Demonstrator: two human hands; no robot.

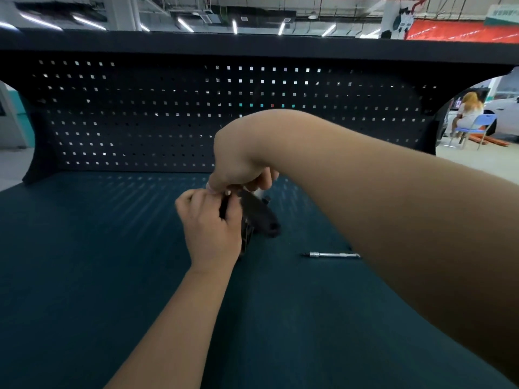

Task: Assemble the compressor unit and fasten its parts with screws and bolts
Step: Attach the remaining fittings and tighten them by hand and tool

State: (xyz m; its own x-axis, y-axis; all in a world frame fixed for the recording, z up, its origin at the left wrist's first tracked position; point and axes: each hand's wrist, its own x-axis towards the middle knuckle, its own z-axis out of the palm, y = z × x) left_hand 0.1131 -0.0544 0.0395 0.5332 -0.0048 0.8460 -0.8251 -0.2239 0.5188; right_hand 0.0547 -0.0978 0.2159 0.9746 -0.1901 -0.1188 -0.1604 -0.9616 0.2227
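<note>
1. Left hand (209,228): reaches in from below, back of hand up. Fingers curled tight round the left edge of the compressor unit (258,217), clamped on it
2. Compressor unit: black and blurred, lying on the bench mat (112,262). It sits just right of the left hand and directly under the right hand; its rounded end sticks out to the right of both
3. Right hand (238,167): comes in from the right, wrist arched high, fingers bent steeply down. Fingertips (228,192) bunched together on the unit's top edge, touching the left hand's fingers there
4. Cannot tell whether a screw or bolt sits between the right fingertips; that spot is too small and hidden. A pale patch shows under the right palm, not identifiable
5. Silver tool (332,254): slim metal shaft, flat on the mat, right of and nearer than both hands, apart from them, its far end hidden under the right forearm
6. Pegboard (126,116): dark, upright, beyond both hands
7. Far behind the right forearm, a person (467,113) sits on a blue chair (483,122)
</note>
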